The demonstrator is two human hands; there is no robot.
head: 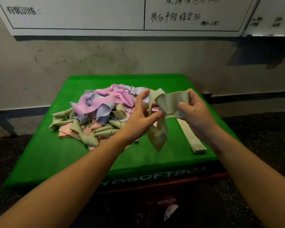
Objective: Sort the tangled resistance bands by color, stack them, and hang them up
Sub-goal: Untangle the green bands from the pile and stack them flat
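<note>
both forearms are reaching in from the bottom edge over a green soft box [44,155]. left hand [141,115] is pinching a pale green band [167,106] between thumb and fingers, and right hand [193,111] is gripping the same band at its other side, fingers curled round it. the band is hanging twisted above the box, its lower loop dangling. a tangled pile of bands [97,112] in pink, lilac and pale green is lying on the box just left of the hands. a flattened pale green band [192,137] is lying near the right edge. a whiteboard [82,15] is hanging on the wall behind.
</note>
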